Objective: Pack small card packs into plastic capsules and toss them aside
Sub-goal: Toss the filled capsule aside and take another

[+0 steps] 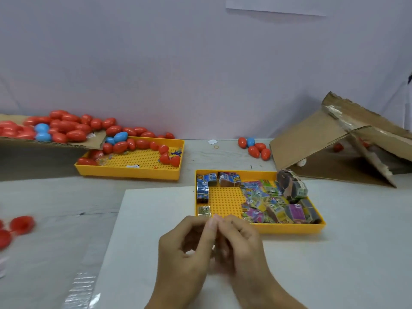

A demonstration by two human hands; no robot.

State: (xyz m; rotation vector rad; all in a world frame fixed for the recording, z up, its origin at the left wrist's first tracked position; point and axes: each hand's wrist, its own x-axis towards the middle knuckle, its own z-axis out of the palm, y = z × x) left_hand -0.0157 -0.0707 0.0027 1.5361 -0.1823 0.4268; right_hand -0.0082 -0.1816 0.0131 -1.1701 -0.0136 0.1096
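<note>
Both hands, left (pixel 185 244) and right (pixel 240 241), curl together, contents blurred; card packs' (pixel 263 201) print unreadable.

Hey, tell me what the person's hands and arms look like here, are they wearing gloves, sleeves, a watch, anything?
Both are bare. The left hand and right hand wear no gloves, and no rings or watch show. The forearms run off the bottom edge uncovered, with no sleeve cuff in view. The fingers are motion-blurred, so small details cannot be told.

Two hands (pixel 214 244) meeting at near centre over a white sheet (pixel 145 230), tray of card packs (pixel 289 228) lying just beyond them to the right, tray of capsules (pixel 133 171) sitting farther left, cardboard ramp (pixel 312 139) standing far right, loose capsules (pixel 256 148) lying between the ramp and the far tray.
</note>
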